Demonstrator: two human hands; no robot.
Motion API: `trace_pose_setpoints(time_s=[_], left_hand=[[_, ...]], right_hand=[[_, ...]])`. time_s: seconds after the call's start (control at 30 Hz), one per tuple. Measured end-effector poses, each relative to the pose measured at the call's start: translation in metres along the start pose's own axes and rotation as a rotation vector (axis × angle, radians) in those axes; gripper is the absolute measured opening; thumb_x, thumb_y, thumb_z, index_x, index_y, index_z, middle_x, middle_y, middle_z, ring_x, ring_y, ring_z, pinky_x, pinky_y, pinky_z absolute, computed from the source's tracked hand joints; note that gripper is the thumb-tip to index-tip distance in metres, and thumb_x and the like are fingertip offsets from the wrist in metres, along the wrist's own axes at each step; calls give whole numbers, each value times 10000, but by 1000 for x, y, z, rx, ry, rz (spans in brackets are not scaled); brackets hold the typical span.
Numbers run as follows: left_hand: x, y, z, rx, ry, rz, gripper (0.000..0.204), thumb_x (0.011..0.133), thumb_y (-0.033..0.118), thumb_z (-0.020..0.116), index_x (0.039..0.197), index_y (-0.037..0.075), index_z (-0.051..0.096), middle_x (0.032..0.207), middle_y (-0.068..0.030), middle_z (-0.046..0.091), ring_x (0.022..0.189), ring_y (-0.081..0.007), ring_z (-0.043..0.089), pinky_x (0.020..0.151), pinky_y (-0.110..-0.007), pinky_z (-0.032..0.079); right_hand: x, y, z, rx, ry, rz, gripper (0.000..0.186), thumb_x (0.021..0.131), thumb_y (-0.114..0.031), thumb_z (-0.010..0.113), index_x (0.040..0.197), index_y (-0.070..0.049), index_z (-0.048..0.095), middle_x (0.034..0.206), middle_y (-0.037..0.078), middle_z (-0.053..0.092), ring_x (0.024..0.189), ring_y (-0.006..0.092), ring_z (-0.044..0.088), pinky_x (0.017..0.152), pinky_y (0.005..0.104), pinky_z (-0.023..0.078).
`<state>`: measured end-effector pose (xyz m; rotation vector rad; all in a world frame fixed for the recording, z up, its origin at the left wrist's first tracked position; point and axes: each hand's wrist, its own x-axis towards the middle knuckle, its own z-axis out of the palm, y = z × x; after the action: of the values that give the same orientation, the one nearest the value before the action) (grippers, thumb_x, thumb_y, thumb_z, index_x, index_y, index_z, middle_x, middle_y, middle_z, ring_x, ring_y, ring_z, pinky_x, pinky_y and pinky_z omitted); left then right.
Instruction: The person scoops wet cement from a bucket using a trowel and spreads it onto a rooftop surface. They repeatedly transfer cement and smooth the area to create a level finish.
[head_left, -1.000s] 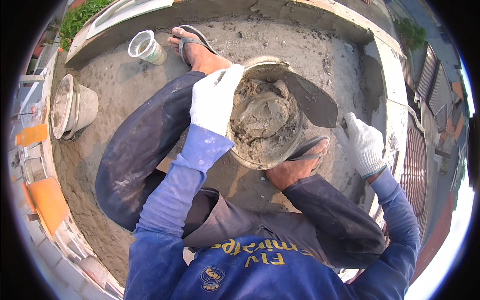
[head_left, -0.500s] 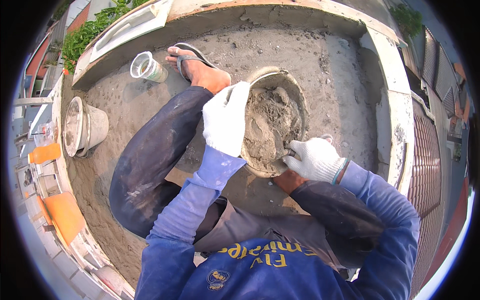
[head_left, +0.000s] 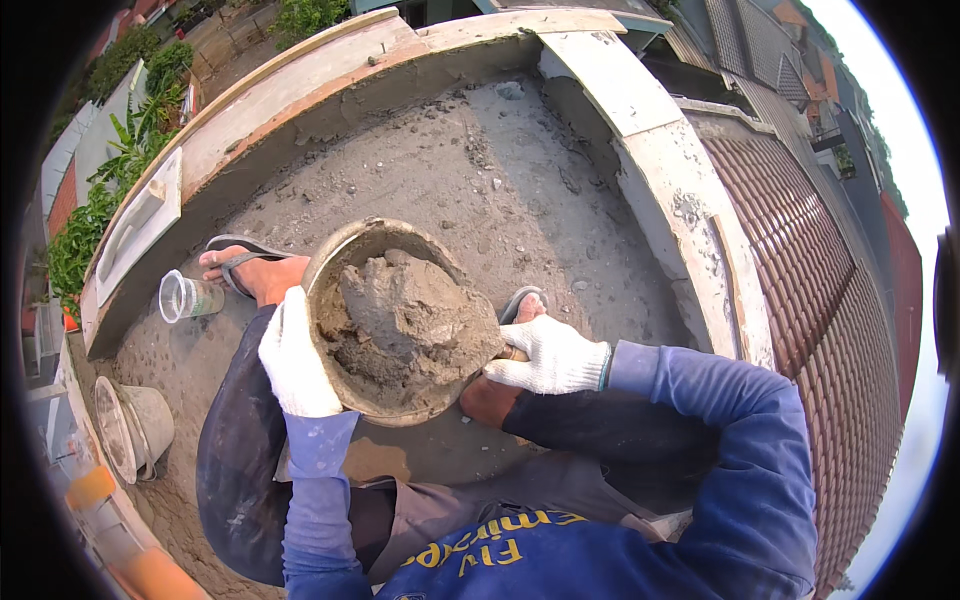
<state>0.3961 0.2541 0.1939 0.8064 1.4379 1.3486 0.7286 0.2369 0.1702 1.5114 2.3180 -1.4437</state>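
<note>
A round bucket (head_left: 390, 407) of grey, wet mortar (head_left: 395, 310) is held between my legs, over my sandalled feet. My left hand (head_left: 297, 355), in a white knitted glove, is closed on the bucket's left rim. My right hand (head_left: 545, 355), also gloved, grips the short handle of a trowel (head_left: 510, 352) at the right rim; the trowel's blade is sunk in or covered by the mortar and cannot be made out.
A clear plastic cup (head_left: 188, 298) and a second bucket (head_left: 135, 425) lie at the left on the rough screed floor (head_left: 470, 170). Low ledges (head_left: 650, 150) bound it, with greenery (head_left: 95, 230) beyond at the left and tiled roofs (head_left: 770, 230) at the right.
The view has swung rightward. My right hand has moved from beside the bucket onto its rim, and the trowel blade, raised and visible earlier, is now in the mortar.
</note>
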Motion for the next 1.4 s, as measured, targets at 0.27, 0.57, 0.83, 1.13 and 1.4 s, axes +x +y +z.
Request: trace_pose_setpoints(time_s=[0.27,0.57,0.83,1.13,1.4], left_hand=[[1,7,-3,56,-63,29,375,1201,280,557,1151,-49,729,1022,-65,727,896,-103,668,787,-329,577],[2,3,-5,482,44,272,390,1190,275,572,1241,-81,721,1071,-95,748,948,-144,696,859,-349,585],[5,12,9,180,20,-1,345,1191,249,571,1233,-64,710,1092,-77,744,965,-115,672,857,-327,563],[8,2,0,58,52,-60,328,1176,271,615,1284,-18,725,1141,-51,762,972,-117,710,838,-324,587],[7,4,0,65,27,-44,343,1186,284,590,1262,-15,739,1133,-43,754,962,-115,700,847,-323,582]], right_hand=[[24,51,-89,295,369,407,445,1059,-447,672,1088,-4,710,828,158,722,727,230,742,716,426,580],[175,154,-167,986,527,397,311,1072,-343,711,1146,-46,659,894,65,664,686,197,689,609,396,643],[202,188,-199,1365,634,226,235,1089,-318,669,1112,-84,659,849,47,661,628,162,651,559,335,599],[165,168,-160,1435,779,141,308,1108,-351,669,1213,-61,666,882,62,665,625,163,644,543,369,602],[171,124,-103,1206,901,294,316,1128,-398,628,1137,-82,617,870,64,650,603,205,648,523,397,599]])
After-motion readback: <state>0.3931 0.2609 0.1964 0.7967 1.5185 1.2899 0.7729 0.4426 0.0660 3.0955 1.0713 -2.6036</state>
